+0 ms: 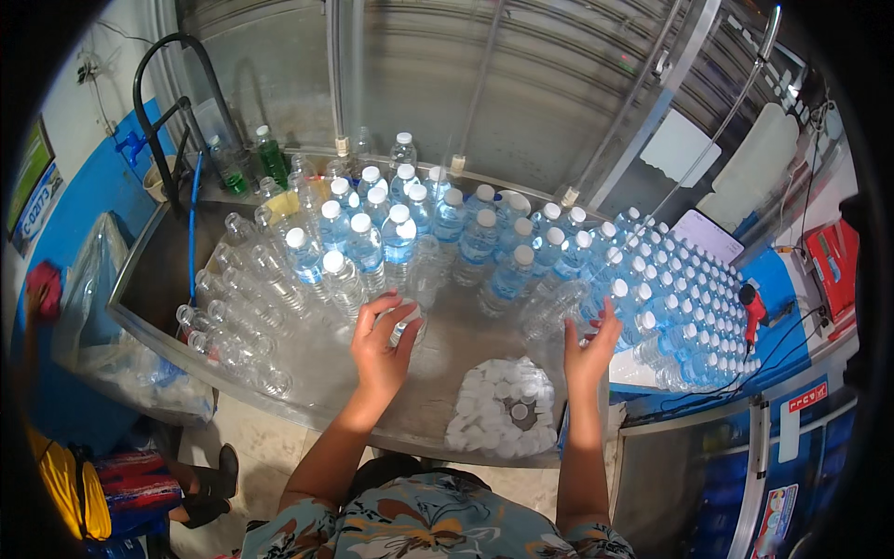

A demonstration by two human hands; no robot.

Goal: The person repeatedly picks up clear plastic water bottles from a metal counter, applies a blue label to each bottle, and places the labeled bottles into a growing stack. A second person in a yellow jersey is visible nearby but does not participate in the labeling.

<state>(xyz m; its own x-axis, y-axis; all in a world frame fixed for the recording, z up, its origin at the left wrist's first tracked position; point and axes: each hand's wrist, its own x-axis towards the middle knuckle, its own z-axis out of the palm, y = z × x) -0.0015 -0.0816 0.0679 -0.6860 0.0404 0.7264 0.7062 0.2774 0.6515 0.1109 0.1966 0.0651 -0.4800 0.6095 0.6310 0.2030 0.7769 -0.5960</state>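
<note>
On a stainless steel counter stand many clear plastic bottles. My left hand is at the white cap of a bottle, its fingers curled around the top; part of this bottle is hidden. My right hand is raised with fingers apart, beside an uncapped clear bottle that leans; whether they touch I cannot tell. Between my forearms lies a clear plastic bag of white caps. Capped bottles with blue labels stand behind my hands, and uncapped bottles are at the left.
Rows of capped bottles fill the right side, near a red heat gun. A black curved pipe and a blue hose rise at a sink on the left. Two bottles with green liquid stand behind. Another person's hand is at far left.
</note>
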